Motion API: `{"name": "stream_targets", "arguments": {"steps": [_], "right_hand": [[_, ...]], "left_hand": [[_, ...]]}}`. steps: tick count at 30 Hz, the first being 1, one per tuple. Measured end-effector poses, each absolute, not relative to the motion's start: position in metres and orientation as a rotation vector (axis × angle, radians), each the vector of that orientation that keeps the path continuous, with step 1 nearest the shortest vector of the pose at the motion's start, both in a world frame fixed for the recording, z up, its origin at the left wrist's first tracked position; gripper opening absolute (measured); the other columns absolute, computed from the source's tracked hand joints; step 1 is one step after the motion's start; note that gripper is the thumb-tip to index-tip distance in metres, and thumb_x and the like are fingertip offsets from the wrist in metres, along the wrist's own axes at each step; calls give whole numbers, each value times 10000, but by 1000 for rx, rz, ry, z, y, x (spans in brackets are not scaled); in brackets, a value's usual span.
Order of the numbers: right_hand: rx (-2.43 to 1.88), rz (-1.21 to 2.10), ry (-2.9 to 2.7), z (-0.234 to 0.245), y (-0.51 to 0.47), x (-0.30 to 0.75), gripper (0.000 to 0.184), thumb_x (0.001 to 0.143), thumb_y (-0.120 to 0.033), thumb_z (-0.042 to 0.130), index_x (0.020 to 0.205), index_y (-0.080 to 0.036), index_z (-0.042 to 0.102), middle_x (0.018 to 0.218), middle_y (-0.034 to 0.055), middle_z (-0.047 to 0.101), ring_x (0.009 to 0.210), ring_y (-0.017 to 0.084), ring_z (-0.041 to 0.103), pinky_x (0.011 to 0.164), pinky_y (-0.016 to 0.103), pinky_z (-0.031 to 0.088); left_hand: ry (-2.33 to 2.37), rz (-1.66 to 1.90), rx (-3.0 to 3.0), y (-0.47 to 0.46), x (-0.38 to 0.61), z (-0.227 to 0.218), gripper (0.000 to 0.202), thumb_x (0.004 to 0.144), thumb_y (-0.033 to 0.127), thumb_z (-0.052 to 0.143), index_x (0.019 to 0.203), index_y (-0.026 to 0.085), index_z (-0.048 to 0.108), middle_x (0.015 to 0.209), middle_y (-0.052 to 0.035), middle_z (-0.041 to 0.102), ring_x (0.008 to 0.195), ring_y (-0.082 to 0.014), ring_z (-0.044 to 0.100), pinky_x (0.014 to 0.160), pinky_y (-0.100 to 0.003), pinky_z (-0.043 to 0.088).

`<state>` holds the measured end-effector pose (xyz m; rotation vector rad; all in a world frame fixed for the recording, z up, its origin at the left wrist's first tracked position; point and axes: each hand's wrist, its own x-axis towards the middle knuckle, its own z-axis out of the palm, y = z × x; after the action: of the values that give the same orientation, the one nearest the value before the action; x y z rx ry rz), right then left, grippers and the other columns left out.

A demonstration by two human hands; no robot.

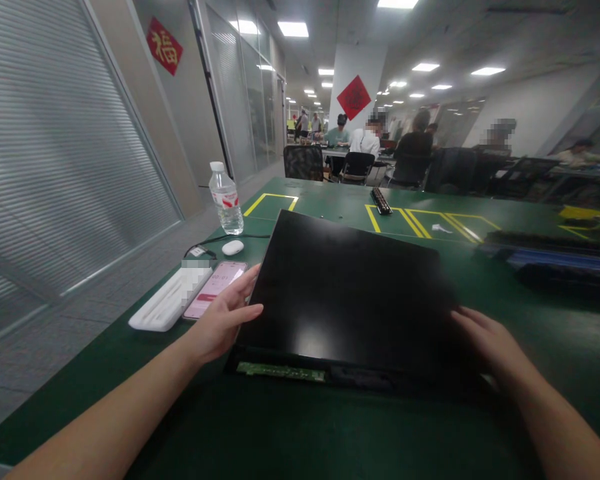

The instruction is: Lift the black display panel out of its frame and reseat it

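So the bare display panel (350,293) lies on the green surface (300,433), right in front of the person, glass side up, with its thin green circuit strip (280,371) along the near edge. The left hand (223,320) has the panel's left edge pinched, thumb on top of the glass and fingers (244,281) alongside the rim. The right hand (485,340) sits on the panel's near right corner with its fingers (463,317) laid over the face. It's blurry there, so I can't tell if they're actually clamping or just resting. My take on handling it well: hold it by the rim only and keep the thumbs off the active area, since a bare panel like this probably hates pressure and twisting. Move both hands together so it doesn't flex, and stay clear of that circuit strip — I'd guess it's the fragile bit. Also watch the clutter left of the panel: a phone (215,288) with a pink screen, a white case (167,303), a small white pod (233,247) with a black cable (215,240), and a water bottle (225,199) further back. Water near an exposed board would make me nervous — I'd swing the panel away from that side, not over it.
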<state>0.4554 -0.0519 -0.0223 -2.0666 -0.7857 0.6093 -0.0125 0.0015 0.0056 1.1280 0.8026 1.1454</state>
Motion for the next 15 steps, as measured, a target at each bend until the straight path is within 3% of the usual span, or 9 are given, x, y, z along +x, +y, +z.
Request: {"name": "stream_targets", "arguments": {"steps": [5, 8, 12, 15], "right_hand": [[-1721, 747, -491, -1, -62, 442, 304, 668, -271, 823, 960, -251, 741, 986, 65, 818, 1081, 290, 756, 952, 339, 594], [-1468, 939, -439, 8, -75, 445, 354, 718, -304, 809, 1067, -305, 749, 982, 7, 825, 979, 256, 786, 918, 338, 623], [-1458, 1045, -252, 14, -89, 457, 433, 669, -234, 796, 1096, -289, 751, 974, 37, 828, 862, 283, 802, 855, 402, 670], [-1488, 920, -292, 14, -88, 462, 491, 653, -199, 754, 1136, -284, 748, 1095, 57, 821, 950, 291, 799, 902, 374, 660]], "left_hand": [[797, 1156, 1061, -2, -14, 14, 784, 705, 235, 900, 1451, 323, 677, 1649, -20, 562, 1558, -403, 416, 1224, -466, 450], [800, 1118, 1030, -2, -16, 21, 794, 728, 268, 868, 1482, 355, 637, 1655, -15, 554, 1512, -422, 483, 1161, -494, 516], [849, 1045, 1093, 9, -15, 29, 804, 717, 351, 857, 1486, 345, 621, 1594, -56, 616, 1443, -442, 560, 1133, -533, 525], [1127, 1086, 1249, 17, -8, 36, 823, 711, 384, 887, 1479, 277, 610, 1609, -138, 577, 1505, -433, 478, 1210, -557, 412]]}}
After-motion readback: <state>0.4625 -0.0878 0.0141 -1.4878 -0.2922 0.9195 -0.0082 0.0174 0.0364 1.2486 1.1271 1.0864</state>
